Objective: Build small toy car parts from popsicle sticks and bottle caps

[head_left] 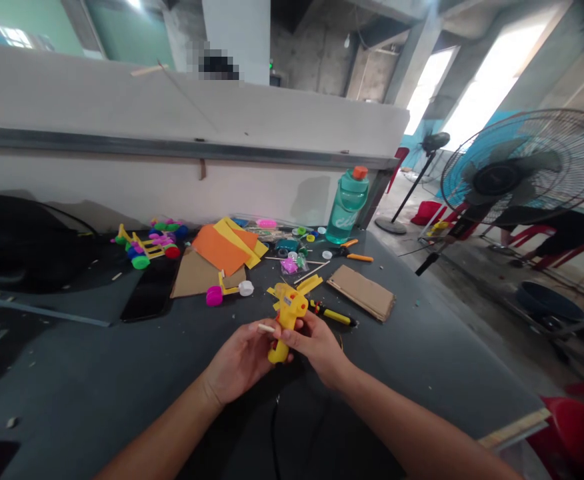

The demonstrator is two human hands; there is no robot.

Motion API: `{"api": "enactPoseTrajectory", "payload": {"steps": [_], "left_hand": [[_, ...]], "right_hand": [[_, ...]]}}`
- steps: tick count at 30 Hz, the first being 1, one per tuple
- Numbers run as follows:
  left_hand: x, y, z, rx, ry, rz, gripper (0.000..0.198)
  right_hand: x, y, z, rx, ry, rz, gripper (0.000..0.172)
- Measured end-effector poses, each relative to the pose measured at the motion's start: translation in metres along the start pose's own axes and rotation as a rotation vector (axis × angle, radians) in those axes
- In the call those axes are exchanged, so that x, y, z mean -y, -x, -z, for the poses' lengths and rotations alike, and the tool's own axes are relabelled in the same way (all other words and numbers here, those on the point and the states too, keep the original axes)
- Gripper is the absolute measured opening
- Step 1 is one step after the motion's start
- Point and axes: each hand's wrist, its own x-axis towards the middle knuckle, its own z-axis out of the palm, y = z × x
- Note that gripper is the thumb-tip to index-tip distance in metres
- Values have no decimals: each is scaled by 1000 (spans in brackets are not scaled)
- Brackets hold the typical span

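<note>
A yellow glue gun (288, 319) stands upright over the dark table (122, 387), near its middle. My right hand (317, 347) is closed around its handle and back. My left hand (239, 363) is closed beside it, pinching a short pale glue stick (266, 328) whose end points at the back of the gun. A black cord (274, 433) runs from the gun toward me between my forearms.
Beyond my hands lie orange and yellow foam sheets (225, 247), cardboard pieces (362, 291), bottle-cap toy cars (145, 248), a black phone (149, 293), a yellow-handled knife (333, 313) and a teal water bottle (348, 205). A standing fan (517, 170) is at the right. A white partition wall backs the table.
</note>
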Motion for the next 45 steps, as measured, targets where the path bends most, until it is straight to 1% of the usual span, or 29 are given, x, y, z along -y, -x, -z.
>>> {"api": "enactPoseTrajectory", "payload": {"steps": [2, 5, 8, 10, 12, 15, 16, 17, 18, 20, 23, 27, 29, 33, 37, 38, 42, 45], "left_hand": [[0, 1, 0, -63, -28, -24, 25], [-2, 2, -2, -152, -123, -102, 24], [-7, 5, -5, -175, -255, -114, 25], [-12, 6, -7, -193, -319, -114, 27], [-16, 7, -6, -244, -359, -146, 30], [-17, 4, 2, -350, -409, -206, 30], [-16, 3, 6, -380, -435, -224, 29], [-15, 1, 10, -408, -463, -235, 28], [-13, 0, 14, -432, -496, -244, 27], [-10, -3, 19, -444, -559, -243, 27], [-6, -5, 22, -402, -657, -213, 28], [-4, -5, 22, -314, -860, -186, 26], [-3, -5, 23, -290, -889, -182, 27], [-5, -7, 27, -270, -882, -189, 33], [-8, -8, 28, -276, -856, -181, 34], [-9, -8, 28, -278, -865, -181, 34], [-10, -7, 29, -248, -937, -190, 35], [-9, -6, 30, -245, -958, -194, 36]], "right_hand": [[-2, 0, 0, 28, -7, -1, 33], [-3, 0, -2, 52, -16, 15, 30], [-1, 0, -1, 73, -16, 16, 35], [3, -3, 5, 49, 1, 36, 38], [10, -8, 16, -38, 65, 76, 38], [21, -21, 42, -273, 299, 177, 31], [25, -27, 51, -360, 428, 221, 29], [29, -33, 60, -418, 615, 244, 29], [33, -39, 69, -440, 837, 258, 29], [38, -53, 83, -432, 996, 264, 24], [45, -76, 99, -393, 1193, 267, 18], [56, -117, 115, -326, 1438, 272, 25], [61, -142, 120, -287, 1527, 270, 29], [61, -190, 120, -177, 1645, 246, 31], [55, -224, 114, -69, 1706, 214, 22], [54, -231, 113, -63, 1717, 210, 21], [52, -258, 116, -92, 1764, 185, 31], [52, -277, 119, -86, 1796, 141, 30]]}}
